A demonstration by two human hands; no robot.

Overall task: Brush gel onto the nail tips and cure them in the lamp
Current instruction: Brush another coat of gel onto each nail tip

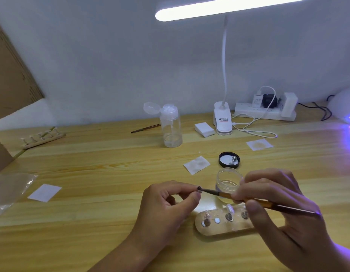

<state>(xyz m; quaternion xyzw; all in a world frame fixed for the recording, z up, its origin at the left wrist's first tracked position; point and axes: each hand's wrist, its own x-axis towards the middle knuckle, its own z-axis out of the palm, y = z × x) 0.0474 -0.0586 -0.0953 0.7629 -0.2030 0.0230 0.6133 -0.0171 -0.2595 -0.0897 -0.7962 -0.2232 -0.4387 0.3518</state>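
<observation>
Your left hand (pixel 166 203) sits low in the middle over the bench (pixel 111 163). Its fingers (pixel 187 188) are curled in, with thumb and forefinger pinching a tiny nail tip (pixel 199 188). It's dark at the top and too small to make out much else. Your right hand (pixel 278 195) grips the brush (pixel 227 195) like a pen, fingers wrapped round the gold part of the handle. The bristle end is touching the nail tip, and the dark tail of the handle pokes out to the right.

Right behind the brush is the open gel jar (pixel 228 181), clear, with something clear in the bottom. Its black lid (pixel 221 161) lies upside down just beyond it, with a couple of little metal bits inside.

Under your right hand, the wooden holder (pixel 215 230) has a row of small stands. Two of them carry pale tips and one spot shows only a bare disc. The right end is hidden by your hand.

The curing lamp (pixel 345 105) is at the far right edge, mostly cut off, throwing purple light across the bench.

Further back there's a pump bottle (pixel 171 130) with its cap flipped open and a second brush (pixel 145 128) lying to its left. A stack of wipes (pixel 204 130) sits next to the clip-on desk lamp (pixel 222 122), and a power strip (pixel 246 111) runs along the wall. Single wipes (pixel 196 165) are scattered around. A second holder (pixel 42 138) is at far left, with a plastic bag (pixel 9 191) nearer you on the left.
</observation>
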